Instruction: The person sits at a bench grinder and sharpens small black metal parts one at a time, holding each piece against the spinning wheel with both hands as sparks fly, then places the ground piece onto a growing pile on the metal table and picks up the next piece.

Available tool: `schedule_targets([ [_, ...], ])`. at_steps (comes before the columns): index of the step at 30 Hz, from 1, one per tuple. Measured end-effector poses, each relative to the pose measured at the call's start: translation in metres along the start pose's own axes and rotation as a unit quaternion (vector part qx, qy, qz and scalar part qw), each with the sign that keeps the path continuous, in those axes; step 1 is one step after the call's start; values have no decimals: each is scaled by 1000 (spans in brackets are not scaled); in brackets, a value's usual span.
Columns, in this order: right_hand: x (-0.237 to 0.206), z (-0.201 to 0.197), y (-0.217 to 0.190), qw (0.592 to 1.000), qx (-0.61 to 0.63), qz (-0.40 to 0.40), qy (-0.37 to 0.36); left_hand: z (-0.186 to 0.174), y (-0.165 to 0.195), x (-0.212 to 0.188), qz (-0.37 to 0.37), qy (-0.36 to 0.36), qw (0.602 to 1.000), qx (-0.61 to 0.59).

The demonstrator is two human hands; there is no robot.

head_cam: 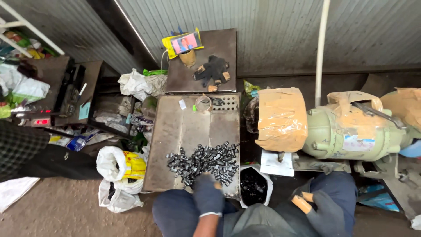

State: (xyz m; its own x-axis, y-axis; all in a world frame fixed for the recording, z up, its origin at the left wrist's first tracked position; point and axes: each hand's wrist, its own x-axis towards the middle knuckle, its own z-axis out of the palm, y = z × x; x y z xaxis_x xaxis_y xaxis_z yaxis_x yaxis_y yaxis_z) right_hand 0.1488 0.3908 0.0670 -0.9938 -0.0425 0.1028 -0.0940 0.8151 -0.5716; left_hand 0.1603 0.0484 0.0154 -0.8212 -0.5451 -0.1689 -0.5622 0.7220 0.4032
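Corrugated metal sheeting is backing a cramped, dusty work spot that is being viewed from above. Nearest the camera, the left hand (208, 194), gloved in dark fabric, is being pressed palm-down onto the near edge of a heap of small dark metal pieces (204, 163); whether any piece is being gripped beneath it cannot be told. The right hand (319, 210), in a dark glove with bare fingertips showing, is being rested on the person's knee, loosely curled and holding nothing visible. Between the knees, one open bag of dark material (253, 186) is being kept beside the metal tray (177, 131) on which the heap is lying. Most pieces, far too many to count, are lying in the heap on the tray, so much of the handling is judged to be left. One pale green motor (346, 134), wrapped in brown tape, is being kept to the right. Farther off, one roll of tape (203, 103), one spare pair of gloves (213, 70) and one phone (185, 43) with a lit screen are being kept.
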Motion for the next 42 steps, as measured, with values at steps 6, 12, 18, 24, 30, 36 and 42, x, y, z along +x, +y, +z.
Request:
schedule_targets([
  [6,-5,7,4,998,25,32,-46,36,-52,24,-56,-42,997,22],
  [12,24,-2,-54,983,125,77,-111,1,-24,8,-4,12,975,-223],
  [18,35,-20,-107,860,404,124,-285,-79,68,-53,507,-15,821,-264],
  [24,65,-38,-100,993,48,-71,-82,-108,136,-26,507,87,822,-245],
  [30,76,-21,-92,998,-37,-37,-39,-84,158,15,473,-24,860,-189],
  [36,91,-20,-89,998,26,-45,-44,-74,163,38,499,-117,835,-202],
  [42,101,-25,-79,991,79,-64,-86,-72,161,37,537,-134,802,-224],
])
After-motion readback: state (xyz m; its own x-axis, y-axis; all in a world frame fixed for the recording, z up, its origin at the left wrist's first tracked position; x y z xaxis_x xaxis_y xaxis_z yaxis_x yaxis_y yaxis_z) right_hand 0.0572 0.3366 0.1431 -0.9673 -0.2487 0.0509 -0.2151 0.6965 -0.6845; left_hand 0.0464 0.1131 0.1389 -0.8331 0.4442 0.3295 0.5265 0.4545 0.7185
